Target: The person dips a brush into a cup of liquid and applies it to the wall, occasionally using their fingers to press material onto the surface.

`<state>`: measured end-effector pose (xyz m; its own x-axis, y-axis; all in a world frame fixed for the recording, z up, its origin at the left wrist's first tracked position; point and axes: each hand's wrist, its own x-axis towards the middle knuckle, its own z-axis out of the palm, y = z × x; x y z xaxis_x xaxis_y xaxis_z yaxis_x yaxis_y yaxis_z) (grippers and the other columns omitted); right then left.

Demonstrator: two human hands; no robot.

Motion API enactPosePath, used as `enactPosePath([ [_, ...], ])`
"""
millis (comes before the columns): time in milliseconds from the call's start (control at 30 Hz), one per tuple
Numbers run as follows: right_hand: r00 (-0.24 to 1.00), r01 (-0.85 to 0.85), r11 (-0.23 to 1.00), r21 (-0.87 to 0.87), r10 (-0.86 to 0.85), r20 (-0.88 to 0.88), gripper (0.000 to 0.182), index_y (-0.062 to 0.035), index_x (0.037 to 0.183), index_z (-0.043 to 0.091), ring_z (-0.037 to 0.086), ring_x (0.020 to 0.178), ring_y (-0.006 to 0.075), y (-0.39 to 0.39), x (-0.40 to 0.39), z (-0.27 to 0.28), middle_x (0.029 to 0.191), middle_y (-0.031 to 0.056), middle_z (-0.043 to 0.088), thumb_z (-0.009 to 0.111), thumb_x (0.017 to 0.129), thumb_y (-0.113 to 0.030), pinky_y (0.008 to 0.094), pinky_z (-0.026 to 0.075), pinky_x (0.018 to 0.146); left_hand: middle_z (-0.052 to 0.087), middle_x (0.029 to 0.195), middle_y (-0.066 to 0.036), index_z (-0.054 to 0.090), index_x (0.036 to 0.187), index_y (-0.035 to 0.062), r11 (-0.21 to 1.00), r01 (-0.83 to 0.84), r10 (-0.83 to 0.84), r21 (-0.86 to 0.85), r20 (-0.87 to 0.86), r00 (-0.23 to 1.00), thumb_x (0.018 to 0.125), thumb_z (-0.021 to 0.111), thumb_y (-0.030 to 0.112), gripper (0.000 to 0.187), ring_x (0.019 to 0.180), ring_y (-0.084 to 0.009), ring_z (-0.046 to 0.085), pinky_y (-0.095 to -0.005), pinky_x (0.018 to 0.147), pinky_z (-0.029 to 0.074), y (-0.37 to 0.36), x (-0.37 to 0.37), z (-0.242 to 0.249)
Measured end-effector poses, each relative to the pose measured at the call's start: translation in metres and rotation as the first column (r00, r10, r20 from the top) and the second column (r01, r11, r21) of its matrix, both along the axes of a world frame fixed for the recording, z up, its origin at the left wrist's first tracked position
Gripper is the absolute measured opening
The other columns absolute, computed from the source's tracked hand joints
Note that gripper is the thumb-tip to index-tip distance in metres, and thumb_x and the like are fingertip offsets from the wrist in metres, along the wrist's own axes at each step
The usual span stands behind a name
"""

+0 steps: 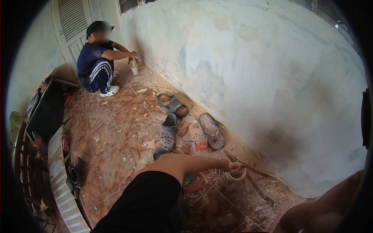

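The left hand [227, 166] is gripping the small cup [236, 172] on the floor [116, 136] near the wall [272, 77]; the cup is risking tipping. The right hand's state cannot be told

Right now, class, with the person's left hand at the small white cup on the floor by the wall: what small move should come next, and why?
Probably lift the red-handled tool from the small white cup: the left hand is at its rim, beside the patchy plastered wall.
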<state>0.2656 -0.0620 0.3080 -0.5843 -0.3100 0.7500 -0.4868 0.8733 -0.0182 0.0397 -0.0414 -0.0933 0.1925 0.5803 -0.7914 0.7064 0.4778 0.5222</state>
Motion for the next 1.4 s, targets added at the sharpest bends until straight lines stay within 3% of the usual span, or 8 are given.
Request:
enactPosePath([
  [633, 0.973, 0.15, 0.973, -0.177, -0.114, 0.199, 0.046, -0.02, 0.11, 0.034, 0.036, 0.105, 0.0094, -0.05, -0.015, -0.012, 0.094, -0.0073, 0.043, 0.057, 0.073, -0.032, 0.0264, 0.031, 0.091, 0.06, 0.082, -0.013, 0.05, 0.097, 0.0005, 0.998, 0.059, -0.06, 0.038, 0.011, 0.998, 0.072, 0.049, 0.027, 0.036, 0.077, -0.0266, 0.059, -0.0432, 0.067, 0.046, -0.005, 0.003, 0.012],
  [700, 0.739, 0.549, 0.788, -0.28, -0.614, -0.278, 0.02, 0.001, 0.095, 0.053, 0.052, 0.083, 0.0153, -0.021, -0.048, -0.053, 0.096, 0.0107, 0.052, 0.042, 0.081, -0.008, 0.0216, 0.042, 0.063, 0.06, 0.083, -0.013, 0.051, 0.096, 0.0016, 1.0, 0.01, -0.01, 0.001, -0.039, 0.999, 0.072, 0.051, 0.028, 0.036, 0.078, -0.0261, 0.058, -0.0421, 0.068, 0.046, -0.002, 0.005, 0.007],
  [733, 0.834, 0.479, 0.852, -0.214, -0.517, -0.193, 0.014, -0.0003, 0.087, 0.056, 0.054, 0.073, 0.0137, 0.0, -0.065, -0.064, 0.086, 0.0087, 0.056, 0.047, 0.078, -0.006, 0.0199, 0.042, 0.057, 0.06, 0.083, -0.013, 0.051, 0.096, 0.0016, 1.0, 0.02, -0.02, 0.002, -0.032, 0.999, 0.072, 0.051, 0.028, 0.036, 0.078, -0.0261, 0.058, -0.0421, 0.068, 0.046, -0.003, 0.006, 0.007],
  [800, 0.642, 0.754, 0.576, -0.315, -0.748, 0.17, 0.012, -0.0065, 0.074, 0.053, 0.05, 0.057, 0.005, 0.017, -0.095, -0.097, 0.066, 0.0001, 0.055, 0.06, 0.072, -0.016, 0.0183, 0.04, 0.049, 0.06, 0.083, -0.012, 0.052, 0.096, 0.0025, 1.0, -0.001, 0.002, 0.022, -0.047, 0.999, 0.072, 0.052, 0.029, 0.035, 0.076, -0.0248, 0.059, -0.0412, 0.066, 0.047, -0.003, 0.005, 0.008],
  [833, 0.426, 0.905, 0.321, -0.28, -0.645, 0.635, 0.015, -0.0063, 0.073, 0.052, 0.049, 0.055, 0.0066, 0.015, -0.104, -0.104, 0.063, 0.0007, 0.053, 0.057, 0.074, -0.02, 0.0205, 0.041, 0.048, 0.06, 0.083, -0.012, 0.052, 0.096, 0.0025, 1.0, 0.004, -0.003, 0.026, -0.048, 0.999, 0.072, 0.052, 0.029, 0.035, 0.076, -0.0248, 0.059, -0.0412, 0.066, 0.047, -0.002, 0.005, 0.006],
  [967, -0.134, 0.698, 0.572, 0.43, -0.486, 0.864, 0.028, -0.0076, 0.084, 0.055, 0.054, 0.08, 0.022, 0.058, -0.106, -0.229, 0.086, 0.0099, 0.057, 0.06, 0.068, -0.03, 0.0326, 0.042, 0.071, 0.061, 0.079, -0.011, 0.052, 0.095, 0.0043, 0.998, 0.013, -0.012, 0.067, -0.006, 1.0, 0.072, 0.052, 0.032, 0.036, 0.07, -0.0223, 0.06, -0.0404, 0.064, 0.047, 0.002, 0.003, -0.005],
  [1233, -0.159, 0.566, 0.666, 0.485, -0.489, 0.857, 0.031, -0.0035, 0.082, 0.059, 0.055, 0.077, 0.0304, 0.076, -0.087, -0.368, 0.08, 0.0171, 0.057, 0.059, 0.062, -0.027, 0.0371, 0.043, 0.069, 0.06, 0.063, -0.009, 0.055, 0.085, 0.0059, 0.967, -0.125, 0.125, 0.222, 0.014, 0.992, 0.065, 0.059, 0.041, 0.041, 0.051, -0.0194, 0.059, -0.0337, 0.046, 0.048, 0.002, 0.009, -0.015],
  [1400, -0.257, 0.576, 0.62, 0.532, -0.48, 0.839, 0.032, -0.0043, 0.084, 0.059, 0.055, 0.083, 0.0275, 0.054, -0.097, -0.345, 0.086, 0.0169, 0.057, 0.055, 0.064, -0.029, 0.0356, 0.042, 0.072, 0.06, 0.065, -0.01, 0.055, 0.086, 0.004, 0.971, -0.124, 0.125, 0.204, 0.007, 0.992, 0.066, 0.059, 0.035, 0.038, 0.055, -0.0203, 0.06, -0.0346, 0.048, 0.048, -0.002, 0.009, -0.002],
])
